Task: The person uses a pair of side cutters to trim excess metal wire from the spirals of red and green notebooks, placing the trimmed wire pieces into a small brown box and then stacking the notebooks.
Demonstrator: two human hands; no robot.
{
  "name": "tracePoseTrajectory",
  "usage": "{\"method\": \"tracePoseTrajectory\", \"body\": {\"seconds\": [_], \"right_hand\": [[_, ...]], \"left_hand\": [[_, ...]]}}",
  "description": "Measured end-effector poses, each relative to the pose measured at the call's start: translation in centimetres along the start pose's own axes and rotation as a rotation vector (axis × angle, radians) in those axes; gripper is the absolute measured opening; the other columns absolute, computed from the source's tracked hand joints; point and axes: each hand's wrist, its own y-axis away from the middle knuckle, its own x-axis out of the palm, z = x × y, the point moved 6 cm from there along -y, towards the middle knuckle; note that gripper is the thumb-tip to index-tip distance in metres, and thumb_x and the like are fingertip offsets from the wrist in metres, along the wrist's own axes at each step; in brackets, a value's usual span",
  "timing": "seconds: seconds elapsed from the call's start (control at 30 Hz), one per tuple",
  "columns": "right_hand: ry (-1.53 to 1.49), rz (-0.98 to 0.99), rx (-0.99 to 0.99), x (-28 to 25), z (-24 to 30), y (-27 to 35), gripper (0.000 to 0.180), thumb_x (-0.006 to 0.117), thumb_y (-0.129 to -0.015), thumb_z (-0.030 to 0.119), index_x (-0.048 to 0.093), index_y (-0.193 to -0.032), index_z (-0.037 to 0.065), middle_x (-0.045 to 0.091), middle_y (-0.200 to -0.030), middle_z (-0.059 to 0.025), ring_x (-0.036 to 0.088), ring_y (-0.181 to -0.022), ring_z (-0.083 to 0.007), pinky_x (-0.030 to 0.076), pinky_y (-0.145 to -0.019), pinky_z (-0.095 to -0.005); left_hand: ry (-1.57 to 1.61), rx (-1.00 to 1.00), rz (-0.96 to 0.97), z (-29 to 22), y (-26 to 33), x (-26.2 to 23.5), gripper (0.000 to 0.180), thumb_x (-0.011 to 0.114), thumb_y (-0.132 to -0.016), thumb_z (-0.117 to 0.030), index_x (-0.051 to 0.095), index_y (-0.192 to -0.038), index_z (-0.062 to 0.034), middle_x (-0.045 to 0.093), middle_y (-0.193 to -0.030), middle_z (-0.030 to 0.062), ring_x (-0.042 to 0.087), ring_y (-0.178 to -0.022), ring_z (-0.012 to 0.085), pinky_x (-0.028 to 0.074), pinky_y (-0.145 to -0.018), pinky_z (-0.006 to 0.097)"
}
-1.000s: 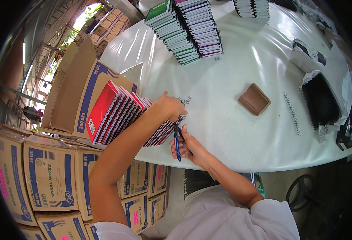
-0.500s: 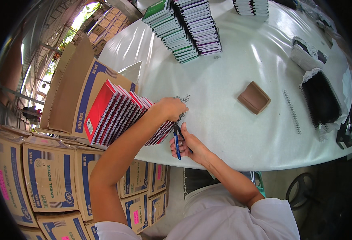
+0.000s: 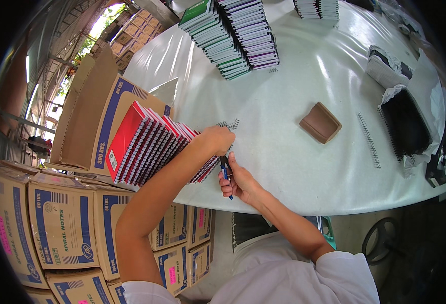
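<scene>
My right hand [image 3: 242, 183] is closed round blue-handled pliers [image 3: 226, 175], whose dark jaws point up toward my left hand [image 3: 219, 140]. The left hand is closed at the near right end of a leaning row of red spiral notebooks [image 3: 149, 144]. Its fingertips are turned away, so what they grip is hidden. Bits of wire spiral [image 3: 230, 123] show just beyond its knuckles, and a little more wire shows under its fingers, close to the jaws. The jaws' tips are partly covered by the left hand.
An open carton [image 3: 104, 121] stands behind the red notebooks. Stacked cartons [image 3: 63, 225] sit lower left. Tall notebook stacks [image 3: 233, 43] rise at the table's far side. To the right lie a brown curved block [image 3: 320, 123], a loose wire spiral [image 3: 369, 140] and a black bundle in wrapping [image 3: 406, 124].
The fingers of my right hand have closed further and the pliers' handles have come together. My left hand has shifted very slightly, staying by the notebooks.
</scene>
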Motion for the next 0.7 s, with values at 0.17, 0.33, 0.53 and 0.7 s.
{"method": "tracePoseTrajectory", "body": {"seconds": [0.17,0.33,0.53,0.7], "right_hand": [[0.012,-0.021,-0.005,0.0,-0.1,0.2,0.072,0.034,-0.088,0.076,0.049,-0.076,0.007,0.036,-0.058,0.0005,0.034,-0.048,-0.0135,0.034,-0.048,-0.0294],[0.107,-0.016,0.01,-0.5,-0.4,1.0,0.076,0.029,-0.089,0.075,0.055,-0.082,0.004,0.048,-0.063,-0.0032,0.049,-0.054,-0.0169,0.046,-0.053,-0.0323],[0.139,-0.046,0.004,-1.1,-0.4,0.7,0.082,0.023,-0.091,0.074,0.058,-0.087,0.001,0.058,-0.073,-0.0082,0.063,-0.064,-0.0211,0.056,-0.063,-0.0368],[0.109,-0.063,0.023,-0.8,-0.2,1.3,0.079,0.028,-0.091,0.073,0.059,-0.086,0.001,0.057,-0.072,-0.0079,0.059,-0.062,-0.0221,0.054,-0.064,-0.0363]], "left_hand": [[-0.001,0.031,-0.021,-0.4,0.0,-0.3,0.031,0.06,-0.081,-0.006,0.061,-0.112,-0.0044,0.066,-0.104,0.0219,0.064,-0.099,0.0388,0.051,-0.083,0.046],[0.023,0.038,-0.033,-0.4,-0.1,-0.2,0.029,0.057,-0.081,-0.005,0.061,-0.109,-0.0021,0.065,-0.102,0.0234,0.063,-0.098,0.04,0.051,-0.082,0.047],[0.077,0.045,-0.166,-0.3,-0.3,-0.4,0.021,0.064,-0.073,-0.001,0.069,-0.094,0.0018,0.068,-0.098,0.0229,0.067,-0.092,0.037,0.055,-0.077,0.044],[0.057,0.06,-0.102,-0.1,-0.5,0.1,0.026,0.059,-0.077,-0.002,0.065,-0.102,-0.0001,0.067,-0.098,0.0234,0.065,-0.093,0.0387,0.053,-0.079,0.046]]}}
